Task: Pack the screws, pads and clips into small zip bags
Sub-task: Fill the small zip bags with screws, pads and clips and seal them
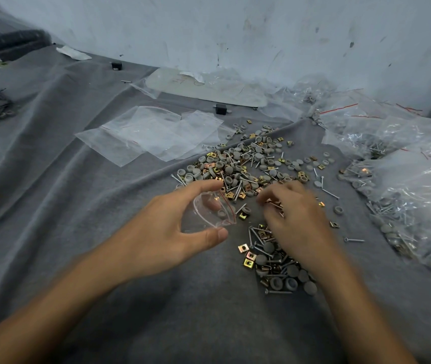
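My left hand (172, 222) holds a small clear zip bag (210, 210) between thumb and fingers, its red-lined mouth spread open toward the right; a grey pad lies inside. My right hand (297, 216) is blurred, fingers curled, pinching screws just right of the bag's mouth. A big loose heap of grey pads, brass clips and screws (248, 166) lies beyond both hands. A smaller heap of the same parts (274, 261) lies under my right wrist.
Several empty zip bags (151, 135) lie flat at the back left on the grey cloth (78, 206). Filled bags (406, 179) pile up along the right. A white wall (235, 30) rises behind. Small black blocks (221, 109) sit near it.
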`<action>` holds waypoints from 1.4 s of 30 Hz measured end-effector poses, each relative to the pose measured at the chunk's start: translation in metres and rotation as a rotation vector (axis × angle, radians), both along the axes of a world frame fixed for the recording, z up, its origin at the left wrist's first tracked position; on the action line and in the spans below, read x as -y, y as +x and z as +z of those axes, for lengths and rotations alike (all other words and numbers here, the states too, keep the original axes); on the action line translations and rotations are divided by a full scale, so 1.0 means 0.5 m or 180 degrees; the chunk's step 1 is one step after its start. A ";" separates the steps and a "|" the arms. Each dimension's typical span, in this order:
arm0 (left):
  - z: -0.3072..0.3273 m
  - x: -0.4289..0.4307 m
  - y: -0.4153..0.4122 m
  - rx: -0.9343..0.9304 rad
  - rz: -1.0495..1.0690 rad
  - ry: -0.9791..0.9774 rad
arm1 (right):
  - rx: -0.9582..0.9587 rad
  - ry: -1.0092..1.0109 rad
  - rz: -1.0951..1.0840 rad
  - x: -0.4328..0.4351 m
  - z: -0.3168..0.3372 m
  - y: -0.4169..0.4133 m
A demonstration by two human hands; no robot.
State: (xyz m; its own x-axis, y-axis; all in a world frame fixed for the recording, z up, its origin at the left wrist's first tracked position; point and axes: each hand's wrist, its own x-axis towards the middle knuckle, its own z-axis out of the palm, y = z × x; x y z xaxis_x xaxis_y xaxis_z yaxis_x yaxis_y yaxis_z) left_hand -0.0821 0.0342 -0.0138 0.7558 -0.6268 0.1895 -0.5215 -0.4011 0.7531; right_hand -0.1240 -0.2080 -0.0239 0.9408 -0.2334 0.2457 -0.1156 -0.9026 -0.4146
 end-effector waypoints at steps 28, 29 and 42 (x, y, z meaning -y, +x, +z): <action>0.002 -0.003 0.001 -0.0051 0.0012 -0.0025 | 0.0017 -0.0413 -0.0002 -0.029 -0.024 0.034; 0.003 -0.003 0.001 -0.0047 0.0013 -0.0022 | 0.0087 -0.0183 -0.0003 -0.025 -0.020 0.032; 0.002 0.011 -0.008 0.0208 -0.0020 -0.0036 | 0.0302 0.1181 0.1683 -0.066 0.022 -0.001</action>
